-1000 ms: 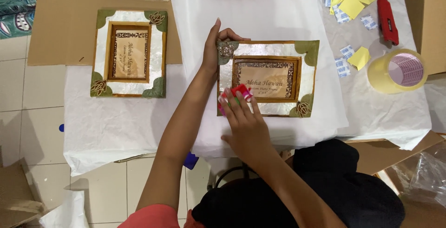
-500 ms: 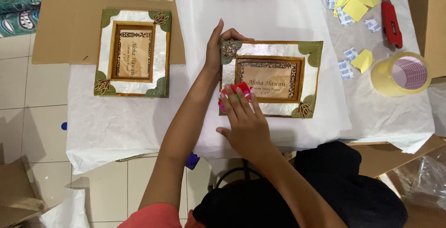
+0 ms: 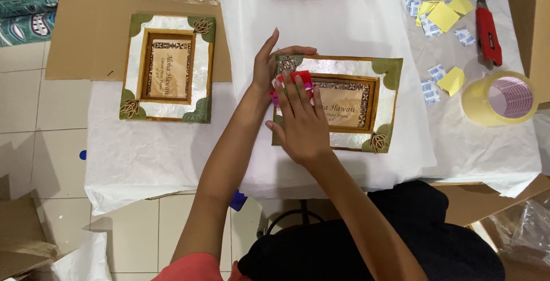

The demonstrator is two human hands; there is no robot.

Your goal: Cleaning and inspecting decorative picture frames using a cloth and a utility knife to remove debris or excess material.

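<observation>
Both hands press red cloth on pearly frame.

One view only — head-worn camera, looking almost straight down over the person's own arms onto the surface, which is covered in white paper. Near range: both forearms run up from the bottom edge toward frame centre. Surface fills most of the frame; tiled floor shows along the left — cardboard at the corners. No second view, so no shared region.
</observation>
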